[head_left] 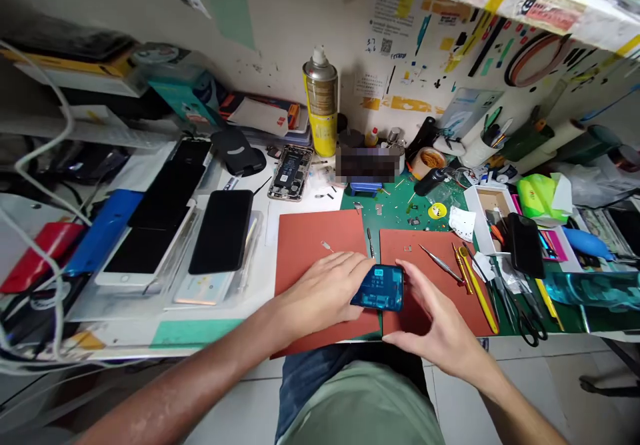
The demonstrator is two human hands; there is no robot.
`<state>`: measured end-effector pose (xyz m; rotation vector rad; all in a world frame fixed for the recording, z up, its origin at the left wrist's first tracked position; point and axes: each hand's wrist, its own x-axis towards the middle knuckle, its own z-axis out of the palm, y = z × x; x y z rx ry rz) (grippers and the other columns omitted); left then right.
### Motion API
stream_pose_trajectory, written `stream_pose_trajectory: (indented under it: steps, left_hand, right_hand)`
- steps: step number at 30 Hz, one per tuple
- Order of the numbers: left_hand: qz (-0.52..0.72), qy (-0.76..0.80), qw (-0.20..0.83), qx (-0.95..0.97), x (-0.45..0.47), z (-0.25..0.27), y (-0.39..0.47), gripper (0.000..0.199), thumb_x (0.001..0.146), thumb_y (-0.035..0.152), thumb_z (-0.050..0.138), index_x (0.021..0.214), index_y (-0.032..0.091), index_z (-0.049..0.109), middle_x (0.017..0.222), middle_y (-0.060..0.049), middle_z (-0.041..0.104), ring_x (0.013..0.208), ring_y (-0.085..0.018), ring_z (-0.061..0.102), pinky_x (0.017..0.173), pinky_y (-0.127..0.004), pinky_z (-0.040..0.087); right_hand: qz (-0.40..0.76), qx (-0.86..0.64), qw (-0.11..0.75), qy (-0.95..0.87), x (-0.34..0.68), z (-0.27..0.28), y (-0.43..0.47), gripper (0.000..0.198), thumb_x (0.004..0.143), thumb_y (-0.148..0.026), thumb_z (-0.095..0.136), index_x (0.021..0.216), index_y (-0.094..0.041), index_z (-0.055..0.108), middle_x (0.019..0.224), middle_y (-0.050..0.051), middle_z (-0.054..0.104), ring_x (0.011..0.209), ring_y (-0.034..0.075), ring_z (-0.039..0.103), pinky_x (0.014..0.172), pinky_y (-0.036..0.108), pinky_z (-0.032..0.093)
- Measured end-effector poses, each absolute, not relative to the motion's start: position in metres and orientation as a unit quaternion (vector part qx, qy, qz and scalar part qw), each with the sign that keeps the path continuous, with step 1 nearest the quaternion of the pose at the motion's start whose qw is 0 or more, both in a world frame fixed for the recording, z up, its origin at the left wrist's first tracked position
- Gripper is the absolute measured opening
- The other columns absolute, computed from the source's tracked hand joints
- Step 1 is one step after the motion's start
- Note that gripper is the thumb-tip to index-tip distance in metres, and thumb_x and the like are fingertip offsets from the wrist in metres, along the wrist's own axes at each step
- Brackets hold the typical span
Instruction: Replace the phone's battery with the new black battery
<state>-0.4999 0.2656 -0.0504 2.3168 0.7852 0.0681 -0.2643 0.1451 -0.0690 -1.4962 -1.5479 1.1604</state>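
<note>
A smartphone (pixel 379 287) with a shiny blue face is held level over the reddish-brown mats. My left hand (pixel 333 285) grips its left end, fingers over the top edge and thumb beneath. Beside its right end is my right hand (pixel 433 305), thumb and fingers spread apart. The right index fingertip is close to the phone's upper right corner; I cannot tell if it touches. On the left mat (pixel 305 245) lies a small metal pin (pixel 327 246). Tweezers (pixel 440 262) and a yellow-handled tool (pixel 479 289) rest on the right mat (pixel 400 251).
An opened phone (pixel 291 173) lies behind the left mat, near a yellow spray can (pixel 321 105). Several phones, including a black one (pixel 221 231), are at left. Scissors (pixel 525 318) and a white box (pixel 483 205) are at right. A shelf (pixel 480 5) overhangs the bench.
</note>
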Motion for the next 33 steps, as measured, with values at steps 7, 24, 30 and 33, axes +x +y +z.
stream_pose_trajectory:
  steps: [7,24,30,33]
  left_hand:
    - [0.074,0.570,0.334,0.747,-0.484,-0.047,0.219,0.056,0.092,0.033,0.076,0.144,0.026,0.056,0.133,-0.009,0.070,0.126,-0.034,0.069,0.096,-0.047,0.057]
    - [0.323,0.486,0.722,0.370,-0.512,-0.066,0.205,0.054,0.099,0.061,0.067,0.132,0.018,0.072,0.129,-0.013,0.077,0.117,-0.029,0.073,0.101,-0.040,0.058]
    - [0.344,0.443,0.791,0.244,-0.506,-0.073,0.203,0.046,0.099,0.053,0.075,0.126,0.016,0.073,0.114,-0.011,0.078,0.096,-0.023,0.074,0.086,-0.034,0.060]
    - [0.345,0.447,0.789,0.242,-0.504,-0.078,0.200,0.043,0.100,0.051,0.075,0.126,0.018,0.073,0.114,-0.009,0.077,0.097,-0.022,0.072,0.086,-0.032,0.059]
  right_hand:
    - [0.584,-0.506,0.567,-0.285,-0.321,-0.091,0.142,0.035,0.106,-0.045,0.070,0.133,-0.025,0.077,0.125,0.009,0.081,0.115,0.027,0.075,0.109,0.046,0.058]
    - [0.679,-0.495,0.407,-0.357,-0.307,-0.083,0.183,0.035,0.105,-0.052,0.068,0.122,-0.025,0.084,0.091,0.003,0.078,0.081,0.019,0.066,0.082,0.033,0.057]
    - [0.660,-0.536,0.382,-0.362,-0.315,-0.075,0.185,0.040,0.104,-0.055,0.068,0.125,-0.025,0.084,0.093,0.004,0.080,0.081,0.021,0.067,0.080,0.035,0.058]
    - [0.640,-0.562,0.384,-0.356,-0.320,-0.076,0.186,0.039,0.102,-0.057,0.070,0.120,-0.026,0.086,0.093,0.003,0.081,0.079,0.021,0.067,0.076,0.034,0.057]
